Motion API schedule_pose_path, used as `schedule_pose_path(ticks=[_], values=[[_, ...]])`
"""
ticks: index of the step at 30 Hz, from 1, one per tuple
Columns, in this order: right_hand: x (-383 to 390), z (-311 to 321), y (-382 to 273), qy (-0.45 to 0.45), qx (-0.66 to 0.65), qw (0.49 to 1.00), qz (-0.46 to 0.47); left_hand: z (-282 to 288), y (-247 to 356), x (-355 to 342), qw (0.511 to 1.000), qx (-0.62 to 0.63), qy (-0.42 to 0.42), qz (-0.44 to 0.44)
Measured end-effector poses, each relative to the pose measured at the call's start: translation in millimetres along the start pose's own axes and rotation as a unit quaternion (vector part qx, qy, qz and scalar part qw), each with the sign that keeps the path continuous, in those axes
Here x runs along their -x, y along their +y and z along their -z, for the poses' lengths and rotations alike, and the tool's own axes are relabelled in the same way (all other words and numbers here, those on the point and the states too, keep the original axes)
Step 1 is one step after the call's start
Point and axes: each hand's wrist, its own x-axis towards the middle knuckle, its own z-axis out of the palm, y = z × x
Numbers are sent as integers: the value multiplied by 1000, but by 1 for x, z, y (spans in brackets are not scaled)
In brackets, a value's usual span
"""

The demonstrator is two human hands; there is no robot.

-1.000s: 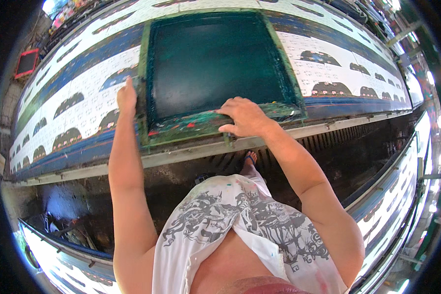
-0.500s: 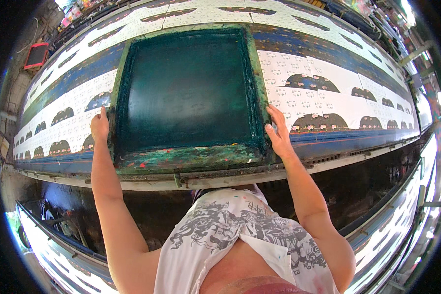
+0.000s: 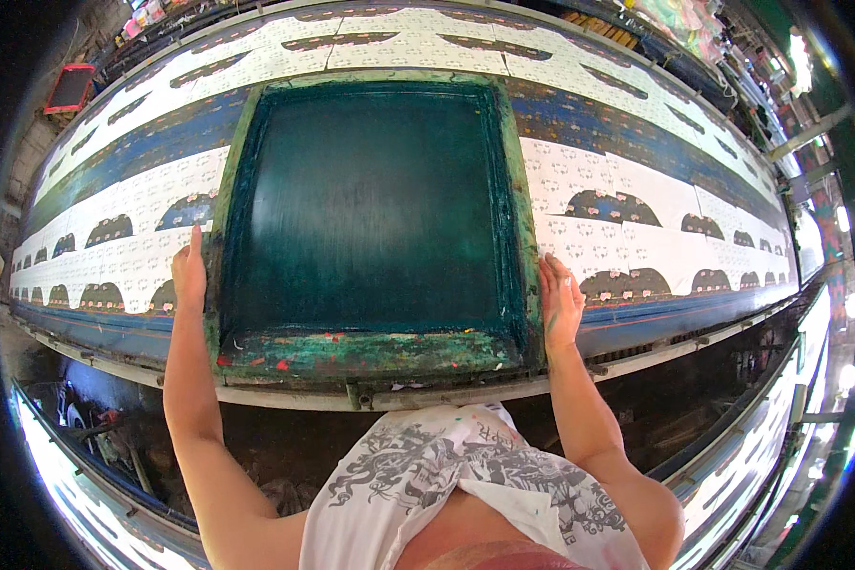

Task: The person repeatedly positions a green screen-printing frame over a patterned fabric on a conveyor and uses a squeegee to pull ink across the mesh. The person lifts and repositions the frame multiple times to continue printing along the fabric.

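Note:
A large screen printing frame (image 3: 375,353) lies flat across the near side of a long table, with dark green mesh and a paint-stained rim. At its left side my left hand (image 3: 190,274) is closed on the outer edge, thumb pointing away from me along the rim. My right hand (image 3: 562,299) holds the opposite edge, its fingers close together against the side; there are greenish stains on it. The undersides of both grips are hidden. White printed pieces (image 3: 627,245) with small repeated motifs lie on the table to either side of the frame and beyond it.
Dark, curved gaps separate the white pieces on the blue-stained table (image 3: 636,313). A metal rail (image 3: 285,394) runs along its near edge. Behind me stands another table (image 3: 95,513) with white pieces. A small red-rimmed frame (image 3: 70,88) is at the far left.
The view has shifted, so the table and frame sit lower in it. My right hand's fingers have drawn together along the edge. The frame keeps its place against the printed pieces.

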Motion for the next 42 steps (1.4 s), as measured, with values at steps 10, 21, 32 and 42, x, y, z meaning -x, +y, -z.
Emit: schedule_pose_path(ticks=[10,21,32,42], values=[[-2,-28,-55,-56,-15,998,-23,-4,-33,-27,997,58,-30,-29],[-43,-4,-118,-92,-11,996,7,20,35,3,931,286,-205,96],[-149,249,-220,-127,111,986,19,-98,243,160,877,391,-262,96],[-228,523,-265,-72,144,987,-24,-279,408,382,882,434,-141,116]])
